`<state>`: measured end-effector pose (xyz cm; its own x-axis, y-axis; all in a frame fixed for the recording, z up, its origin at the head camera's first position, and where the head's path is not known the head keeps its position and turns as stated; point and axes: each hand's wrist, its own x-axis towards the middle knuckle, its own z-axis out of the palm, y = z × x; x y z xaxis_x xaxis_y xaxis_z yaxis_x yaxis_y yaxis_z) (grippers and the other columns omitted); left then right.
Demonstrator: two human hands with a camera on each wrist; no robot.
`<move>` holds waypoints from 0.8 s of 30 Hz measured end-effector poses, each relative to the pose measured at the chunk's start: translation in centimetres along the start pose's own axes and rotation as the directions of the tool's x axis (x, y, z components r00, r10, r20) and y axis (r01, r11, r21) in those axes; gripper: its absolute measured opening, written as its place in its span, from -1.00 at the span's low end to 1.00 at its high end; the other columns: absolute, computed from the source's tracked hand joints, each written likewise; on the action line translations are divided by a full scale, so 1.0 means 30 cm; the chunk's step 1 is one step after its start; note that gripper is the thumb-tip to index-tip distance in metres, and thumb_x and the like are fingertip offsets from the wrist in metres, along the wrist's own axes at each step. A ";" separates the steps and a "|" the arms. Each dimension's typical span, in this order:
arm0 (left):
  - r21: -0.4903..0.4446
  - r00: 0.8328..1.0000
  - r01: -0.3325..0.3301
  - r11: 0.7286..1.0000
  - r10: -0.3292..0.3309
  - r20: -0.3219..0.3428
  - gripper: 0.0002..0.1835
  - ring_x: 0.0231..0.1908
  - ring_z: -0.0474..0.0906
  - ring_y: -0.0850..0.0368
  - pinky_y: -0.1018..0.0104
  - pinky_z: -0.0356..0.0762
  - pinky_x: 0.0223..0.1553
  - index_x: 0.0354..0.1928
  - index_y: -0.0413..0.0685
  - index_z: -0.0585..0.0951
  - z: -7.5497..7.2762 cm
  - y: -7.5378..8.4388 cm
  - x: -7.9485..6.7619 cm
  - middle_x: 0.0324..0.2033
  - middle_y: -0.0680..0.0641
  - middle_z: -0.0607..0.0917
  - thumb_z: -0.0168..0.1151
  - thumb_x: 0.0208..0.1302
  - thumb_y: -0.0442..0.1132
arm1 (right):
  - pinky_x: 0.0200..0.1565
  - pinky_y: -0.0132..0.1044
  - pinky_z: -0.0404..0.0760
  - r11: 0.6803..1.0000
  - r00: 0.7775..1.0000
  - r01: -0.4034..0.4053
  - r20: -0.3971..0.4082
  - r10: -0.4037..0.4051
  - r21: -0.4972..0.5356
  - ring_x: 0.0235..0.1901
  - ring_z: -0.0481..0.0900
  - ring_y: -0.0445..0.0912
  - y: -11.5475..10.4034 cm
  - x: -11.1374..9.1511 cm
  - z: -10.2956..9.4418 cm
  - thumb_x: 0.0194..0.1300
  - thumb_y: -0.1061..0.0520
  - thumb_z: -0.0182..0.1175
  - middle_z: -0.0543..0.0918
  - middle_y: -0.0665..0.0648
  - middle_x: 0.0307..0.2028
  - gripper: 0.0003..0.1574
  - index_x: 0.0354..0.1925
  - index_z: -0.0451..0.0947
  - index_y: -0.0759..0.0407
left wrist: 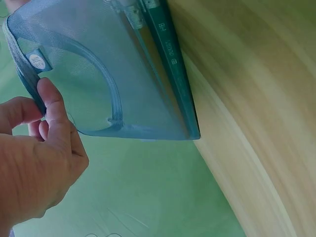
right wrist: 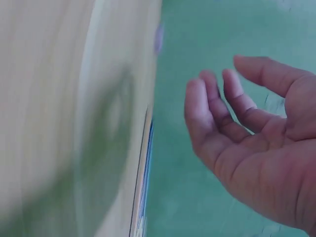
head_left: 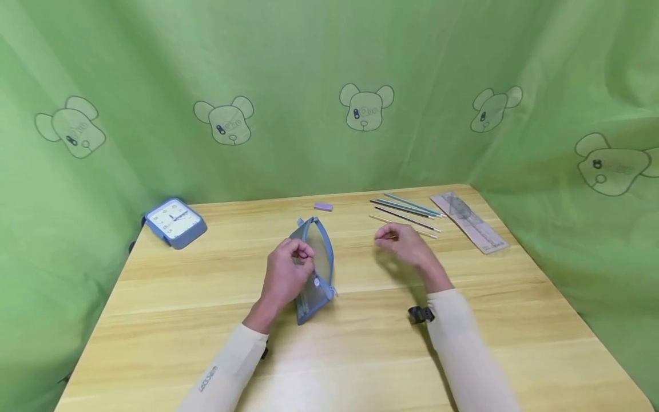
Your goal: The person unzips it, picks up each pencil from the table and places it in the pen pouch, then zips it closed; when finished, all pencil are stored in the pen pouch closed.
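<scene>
A blue mesh pencil pouch (head_left: 314, 297) stands on the table with its zipper mouth parted. My left hand (head_left: 289, 272) pinches the pouch's zipper edge between thumb and fingers. Through the mesh in the left wrist view, a green pencil (left wrist: 170, 64) marked HB and a few other slim items lie along the bottom. My right hand (head_left: 404, 243) hovers over the table, fingers loosely bent and holding nothing, as the right wrist view shows. Just beyond it lie several pencils (head_left: 407, 220), dark, teal and one plain wood.
A purple eraser (head_left: 323, 206) lies near the table's back edge. To the far right is a packaged ruler set (head_left: 469, 222); a blue square clock (head_left: 176, 222) sits at the back left. Green curtains (head_left: 293, 166) enclose the wooden table (head_left: 206, 297) at the back and sides.
</scene>
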<state>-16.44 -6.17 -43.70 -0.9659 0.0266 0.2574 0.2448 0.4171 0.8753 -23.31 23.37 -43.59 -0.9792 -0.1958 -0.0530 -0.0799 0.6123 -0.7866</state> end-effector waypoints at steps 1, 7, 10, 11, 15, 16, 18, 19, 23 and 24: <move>-0.001 1.000 0.005 1.000 -0.005 0.000 -0.82 -0.17 0.65 0.03 0.52 0.66 -0.27 -0.28 -0.13 0.70 -0.002 0.000 0.001 -0.24 -0.11 0.68 0.34 0.21 -0.56 | 0.18 0.02 0.71 0.999 1.000 -0.011 -0.019 0.010 -0.036 0.05 0.68 0.18 0.032 0.004 -0.025 0.53 0.19 0.26 0.72 0.37 0.05 -0.64 0.16 0.60 0.40; 0.001 1.000 0.018 1.000 -0.018 0.009 -0.82 -0.16 0.66 0.02 0.51 0.68 -0.24 -0.27 -0.13 0.71 -0.012 -0.002 0.007 -0.23 -0.12 0.69 0.34 0.21 -0.56 | 0.45 0.32 0.46 0.957 0.993 -0.113 -0.050 0.104 -0.265 0.37 0.49 0.43 0.167 0.011 -0.133 0.57 0.09 0.19 0.54 0.53 0.35 -0.37 0.42 0.40 0.40; 0.011 1.000 0.013 1.000 -0.013 0.013 -0.81 -0.17 0.66 0.03 0.51 0.67 -0.23 -0.27 -0.13 0.71 -0.016 -0.008 0.009 -0.24 -0.11 0.69 0.35 0.20 -0.56 | 0.53 0.39 0.31 0.937 0.991 -0.135 -0.043 0.128 -0.323 0.47 0.33 0.50 0.202 0.017 -0.155 0.54 0.11 0.20 0.40 0.56 0.46 -0.25 0.53 0.29 0.40; 0.012 1.000 0.012 1.000 -0.012 0.014 -0.81 -0.17 0.66 0.04 0.51 0.67 -0.23 -0.27 -0.13 0.71 -0.018 -0.009 0.009 -0.24 -0.11 0.69 0.35 0.20 -0.56 | 0.54 0.41 0.28 0.934 0.991 -0.133 -0.038 0.127 -0.333 0.48 0.30 0.51 0.211 0.020 -0.161 0.54 0.12 0.21 0.35 0.57 0.49 -0.22 0.55 0.25 0.40; 0.013 1.000 0.005 1.000 -0.005 0.020 -0.82 -0.18 0.65 0.05 0.51 0.67 -0.23 -0.28 -0.13 0.71 -0.020 -0.013 0.011 -0.23 -0.11 0.69 0.35 0.20 -0.56 | 0.56 0.46 0.17 0.928 0.991 -0.127 -0.010 0.132 -0.351 0.55 0.16 0.54 0.226 0.030 -0.181 0.53 0.13 0.22 0.20 0.57 0.57 -0.10 0.63 0.11 0.39; 0.014 1.000 0.006 1.000 -0.006 0.021 -0.82 -0.18 0.65 0.05 0.50 0.68 -0.23 -0.27 -0.13 0.71 -0.020 -0.013 0.011 -0.23 -0.11 0.70 0.35 0.20 -0.55 | 0.56 0.46 0.16 0.927 0.990 -0.129 0.005 0.139 -0.352 0.55 0.14 0.54 0.227 0.031 -0.184 0.54 0.12 0.21 0.18 0.57 0.58 -0.08 0.64 0.08 0.38; 0.020 1.000 0.010 1.000 -0.011 0.022 -0.82 -0.18 0.65 0.06 0.49 0.68 -0.23 -0.27 -0.12 0.71 -0.020 -0.016 0.012 -0.23 -0.10 0.69 0.36 0.20 -0.55 | 0.58 0.45 0.13 0.925 0.988 -0.131 0.026 0.150 -0.356 0.57 0.10 0.53 0.227 0.031 -0.188 0.54 0.10 0.20 0.16 0.56 0.60 -0.07 0.65 0.05 0.37; 0.025 1.000 0.013 1.000 -0.013 0.021 -0.82 -0.18 0.65 0.06 0.49 0.68 -0.23 -0.27 -0.12 0.71 -0.020 -0.017 0.013 -0.23 -0.09 0.70 0.36 0.20 -0.55 | 0.58 0.45 0.12 0.924 0.987 -0.133 0.035 0.155 -0.358 0.58 0.09 0.53 0.227 0.032 -0.189 0.55 0.10 0.19 0.15 0.56 0.60 -0.07 0.66 0.05 0.35; 0.039 1.000 0.025 0.999 -0.026 0.018 -0.81 -0.18 0.64 0.08 0.49 0.68 -0.23 -0.27 -0.10 0.71 -0.021 -0.024 0.017 -0.24 -0.07 0.69 0.37 0.20 -0.54 | 0.59 0.42 0.16 0.916 0.986 -0.129 0.046 0.158 -0.380 0.57 0.14 0.51 0.232 0.037 -0.189 0.55 0.10 0.18 0.21 0.54 0.59 -0.12 0.64 0.11 0.34; 0.040 1.000 0.026 0.999 -0.027 0.017 -0.81 -0.18 0.64 0.08 0.49 0.68 -0.23 -0.27 -0.10 0.71 -0.022 -0.026 0.019 -0.24 -0.06 0.69 0.37 0.20 -0.54 | 0.58 0.41 0.19 0.915 0.988 -0.123 0.043 0.150 -0.383 0.56 0.18 0.50 0.234 0.040 -0.188 0.54 0.11 0.19 0.26 0.54 0.56 -0.15 0.62 0.15 0.35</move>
<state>-17.11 -7.07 -43.97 -0.9734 0.0305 0.2271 0.2159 0.4537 0.8646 -26.09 31.75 -45.71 -0.9711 -0.1345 -0.1972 -0.0246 0.8781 -0.4779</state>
